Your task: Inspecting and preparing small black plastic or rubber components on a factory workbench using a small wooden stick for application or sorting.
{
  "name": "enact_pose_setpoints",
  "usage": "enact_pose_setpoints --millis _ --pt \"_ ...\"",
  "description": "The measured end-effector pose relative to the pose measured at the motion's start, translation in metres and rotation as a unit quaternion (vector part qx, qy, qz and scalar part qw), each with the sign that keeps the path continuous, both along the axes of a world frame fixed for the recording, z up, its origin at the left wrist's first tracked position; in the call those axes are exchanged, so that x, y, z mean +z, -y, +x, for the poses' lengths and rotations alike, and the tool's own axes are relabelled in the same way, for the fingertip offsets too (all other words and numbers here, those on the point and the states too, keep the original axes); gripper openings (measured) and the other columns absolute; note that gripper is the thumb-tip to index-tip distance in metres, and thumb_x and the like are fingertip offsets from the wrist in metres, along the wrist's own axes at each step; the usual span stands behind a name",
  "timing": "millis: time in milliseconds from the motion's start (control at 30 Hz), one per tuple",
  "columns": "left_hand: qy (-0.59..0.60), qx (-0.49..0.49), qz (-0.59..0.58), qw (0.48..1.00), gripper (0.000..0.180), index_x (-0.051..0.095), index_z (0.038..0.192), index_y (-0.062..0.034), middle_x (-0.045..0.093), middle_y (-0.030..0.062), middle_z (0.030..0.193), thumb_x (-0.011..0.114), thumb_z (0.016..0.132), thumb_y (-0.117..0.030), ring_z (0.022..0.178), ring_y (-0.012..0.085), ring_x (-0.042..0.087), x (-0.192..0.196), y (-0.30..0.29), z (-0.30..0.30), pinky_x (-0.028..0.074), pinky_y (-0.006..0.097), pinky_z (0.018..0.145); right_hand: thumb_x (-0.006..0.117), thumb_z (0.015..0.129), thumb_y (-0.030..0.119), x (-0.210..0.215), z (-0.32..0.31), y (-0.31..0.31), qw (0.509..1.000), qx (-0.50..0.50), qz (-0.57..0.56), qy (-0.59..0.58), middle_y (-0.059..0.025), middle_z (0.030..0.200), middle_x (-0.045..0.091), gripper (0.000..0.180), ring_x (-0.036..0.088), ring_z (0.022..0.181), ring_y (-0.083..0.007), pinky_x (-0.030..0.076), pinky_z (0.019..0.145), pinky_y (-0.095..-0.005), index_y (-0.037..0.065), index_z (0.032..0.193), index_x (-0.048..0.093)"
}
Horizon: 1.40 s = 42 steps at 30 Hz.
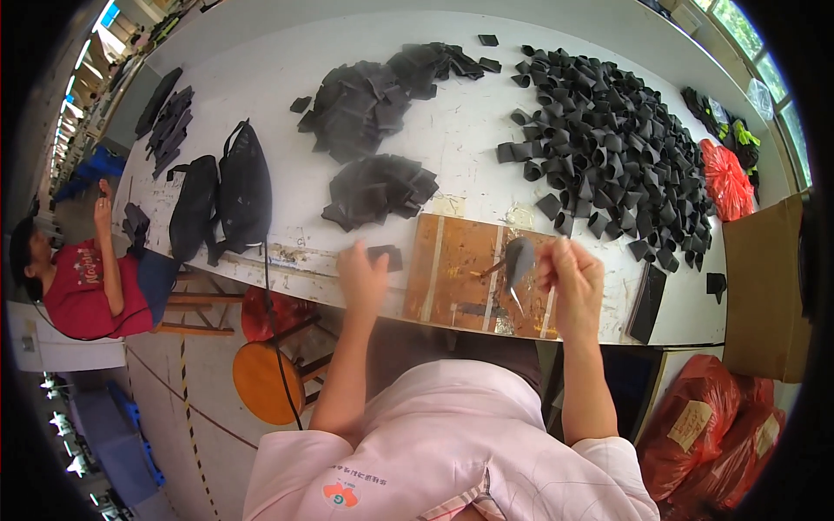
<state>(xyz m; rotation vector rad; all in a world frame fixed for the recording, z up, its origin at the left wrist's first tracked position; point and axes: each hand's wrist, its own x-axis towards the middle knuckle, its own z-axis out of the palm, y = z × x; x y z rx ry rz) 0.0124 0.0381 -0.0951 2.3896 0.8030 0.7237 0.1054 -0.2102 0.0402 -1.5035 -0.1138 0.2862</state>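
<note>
My left hand is at the table's front edge, left of a brown board. Its fingers are closed on a small flat black piece. Over the board's right part, my right hand has its fingers pinched together. A dark grey curved piece meets those fingertips on their left; blur hides just what they grip. A thin brown stick lies beside the grey piece. Ahead of my left hand are piles of flat black pieces.
Many curled black loops cover the table's right side. Two black bags rest at left. A cardboard box and red plastic bags stand at right. Near a stool, a seated person in red is at far left.
</note>
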Motion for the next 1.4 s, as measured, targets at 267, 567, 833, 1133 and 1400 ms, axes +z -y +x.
enact_pose_setpoints --millis 267,567,833,1133,1400 --pt "-0.002 -0.013 -0.092 0.996 0.012 0.055 0.079 0.0002 0.056 0.0095 0.074 0.062 0.072 -0.006 0.066 0.0223 0.053 0.003 -0.009 -0.006 0.043 0.032 0.062 0.065 0.076 0.014 -0.001 -0.037 -0.029 0.959 -0.003 -0.161 0.235 -0.0036 0.065 0.054 0.039 0.046 0.05 -0.0082 0.038 0.046 -0.0198 -0.003 0.108 0.053" --pt "0.115 -0.093 -0.72 0.678 0.017 0.053 0.091 -0.0033 0.059 0.004 0.079 0.059 0.077 0.002 0.062 0.0094 0.057 0.087 0.045 -0.003 0.047 0.02 0.056 0.056 0.085 0.026 0.051 0.035 -0.007 0.988 -0.062 0.14 0.028 0.0006 0.058 0.052 0.028 0.037 0.044 -0.0045 0.025 0.04 -0.0177 -0.001 0.081 0.061" --pt "-0.04 -0.366 -0.56 0.742 0.025 0.049 0.095 -0.0009 0.057 0.0054 0.085 0.059 0.073 0.005 0.073 0.0096 0.056 0.115 0.073 0.002 0.046 0.021 0.066 0.066 0.075 0.022 -0.004 -0.041 -0.009 0.953 0.218 -0.211 -0.016 -0.0044 0.064 0.059 0.03 0.052 0.056 -0.0112 0.042 0.053 -0.0243 -0.004 0.09 0.061" --pt "0.144 -0.216 -0.636 0.727 0.019 0.051 0.094 0.0032 0.057 0.0073 0.083 0.058 0.077 0.0 0.075 0.0124 0.057 0.109 0.122 -0.019 0.048 0.024 0.07 0.054 0.086 0.016 -0.02 -0.053 -0.017 0.88 0.043 0.297 -0.369 -0.0028 0.079 0.058 0.012 0.053 0.07 -0.0104 0.046 0.069 -0.0309 0.005 0.09 0.057" --pt "0.068 -0.185 -0.546 0.814 0.005 0.056 0.081 0.0015 0.056 -0.0001 0.07 0.06 0.079 -0.002 0.062 0.0052 0.051 0.105 0.114 -0.014 0.042 0.017 0.058 0.065 0.076 0.017 -0.029 -0.049 -0.012 0.98 0.031 -0.198 0.0 -0.0055 0.079 0.056 0.023 0.051 0.067 -0.0153 0.044 0.059 -0.0294 0.001 0.09 0.056"
